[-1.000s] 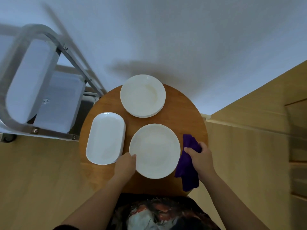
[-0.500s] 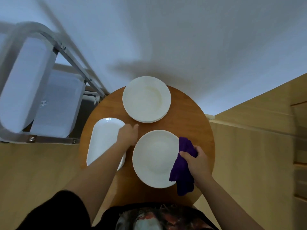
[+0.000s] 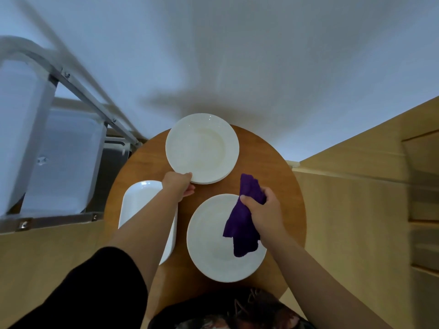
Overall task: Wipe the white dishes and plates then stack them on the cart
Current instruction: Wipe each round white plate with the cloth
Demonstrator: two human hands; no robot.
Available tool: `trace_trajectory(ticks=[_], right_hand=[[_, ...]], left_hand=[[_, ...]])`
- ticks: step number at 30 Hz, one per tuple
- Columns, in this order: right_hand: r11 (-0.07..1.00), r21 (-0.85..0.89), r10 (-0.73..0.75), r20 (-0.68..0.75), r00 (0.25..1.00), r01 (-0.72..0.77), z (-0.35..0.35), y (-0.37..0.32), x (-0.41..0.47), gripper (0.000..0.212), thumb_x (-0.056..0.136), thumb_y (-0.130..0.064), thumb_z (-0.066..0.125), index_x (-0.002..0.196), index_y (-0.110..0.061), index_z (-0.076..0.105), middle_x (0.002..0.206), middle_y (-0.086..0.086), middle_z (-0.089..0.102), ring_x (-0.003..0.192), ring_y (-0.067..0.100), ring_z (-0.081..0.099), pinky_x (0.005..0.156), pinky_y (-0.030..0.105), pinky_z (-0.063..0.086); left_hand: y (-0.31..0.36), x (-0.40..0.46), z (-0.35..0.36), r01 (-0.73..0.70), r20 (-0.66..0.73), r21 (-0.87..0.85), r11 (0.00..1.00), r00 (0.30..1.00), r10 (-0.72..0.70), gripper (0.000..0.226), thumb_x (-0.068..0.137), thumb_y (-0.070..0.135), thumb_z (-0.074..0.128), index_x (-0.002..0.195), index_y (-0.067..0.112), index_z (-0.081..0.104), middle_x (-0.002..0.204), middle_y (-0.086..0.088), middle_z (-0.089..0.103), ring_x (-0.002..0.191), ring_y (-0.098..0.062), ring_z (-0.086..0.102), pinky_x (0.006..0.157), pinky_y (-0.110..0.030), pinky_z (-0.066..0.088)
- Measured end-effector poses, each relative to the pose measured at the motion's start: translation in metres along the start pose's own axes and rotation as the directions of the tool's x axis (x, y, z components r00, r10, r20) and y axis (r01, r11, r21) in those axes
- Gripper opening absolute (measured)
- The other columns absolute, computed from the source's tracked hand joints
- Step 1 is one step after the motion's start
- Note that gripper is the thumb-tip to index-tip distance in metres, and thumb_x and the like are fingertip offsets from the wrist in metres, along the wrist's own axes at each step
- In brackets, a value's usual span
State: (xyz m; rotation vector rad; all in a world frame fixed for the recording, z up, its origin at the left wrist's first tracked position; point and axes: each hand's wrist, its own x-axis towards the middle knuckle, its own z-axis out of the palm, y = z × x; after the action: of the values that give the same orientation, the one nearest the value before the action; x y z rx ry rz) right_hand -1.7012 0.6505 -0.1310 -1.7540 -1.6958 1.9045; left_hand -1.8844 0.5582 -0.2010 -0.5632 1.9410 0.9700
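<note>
On the round wooden table [image 3: 273, 162] stand a far stack of white round plates [image 3: 202, 148], a near white round plate [image 3: 213, 252] and a white oblong dish [image 3: 140, 200] at the left. My left hand [image 3: 178, 184] reaches over the oblong dish and touches the near-left rim of the far stack; its fingers curl at the rim. My right hand [image 3: 266, 212] grips a purple cloth [image 3: 242, 229], which hangs over the right part of the near plate.
A metal-framed cart [image 3: 71, 86] with white trays [image 3: 64, 162] stands to the left of the table. A white wall rises behind. Light wooden panels flank the table at the right and lower left.
My left hand left the near plate's rim and moved up across the oblong dish to the far stack's rim. My right hand brought the cloth from beside the near plate onto it.
</note>
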Motion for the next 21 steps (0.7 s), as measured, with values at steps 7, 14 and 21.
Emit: trace_trajectory(ticks=[7,14,21], right_hand=[[0.997,0.044,0.058,-0.050,0.997,-0.056,-0.004,-0.004,-0.008,0.039,0.085,-0.017,0.067,0.117,-0.025,0.045,0.100,-0.005,0.056,0.087,0.017,0.058,0.067,0.030,0.054],[0.923,0.347,0.182,-0.013,0.983,-0.167,-0.018,-0.009,-0.023,0.034,0.089,-0.014,0.061,0.120,-0.025,0.053,0.105,0.006,0.066,0.092,0.028,0.064,0.067,0.037,0.057],[0.732,0.662,0.009,0.232,0.973,-0.164,-0.047,-0.036,-0.040,0.050,0.075,-0.015,0.066,0.124,-0.015,0.056,0.114,0.010,0.068,0.102,0.027,0.066,0.076,0.040,0.056]], left_hand=[[-0.005,-0.002,-0.010,-0.133,0.002,-0.281,0.951,0.990,0.139,0.026,0.094,0.010,0.051,0.119,0.004,0.054,0.089,-0.003,0.060,0.074,-0.019,0.063,0.053,-0.026,0.053],[-0.008,-0.029,-0.030,-0.187,0.105,-0.509,0.840,0.955,0.277,0.016,0.092,0.003,0.053,0.089,0.017,0.059,0.099,0.001,0.063,0.092,-0.020,0.063,0.063,-0.025,0.057],[-0.024,-0.101,-0.058,-0.297,0.190,-0.465,0.834,0.886,0.422,0.016,0.089,0.000,0.054,0.087,0.013,0.063,0.078,0.009,0.073,0.074,-0.013,0.072,0.057,-0.021,0.055]])
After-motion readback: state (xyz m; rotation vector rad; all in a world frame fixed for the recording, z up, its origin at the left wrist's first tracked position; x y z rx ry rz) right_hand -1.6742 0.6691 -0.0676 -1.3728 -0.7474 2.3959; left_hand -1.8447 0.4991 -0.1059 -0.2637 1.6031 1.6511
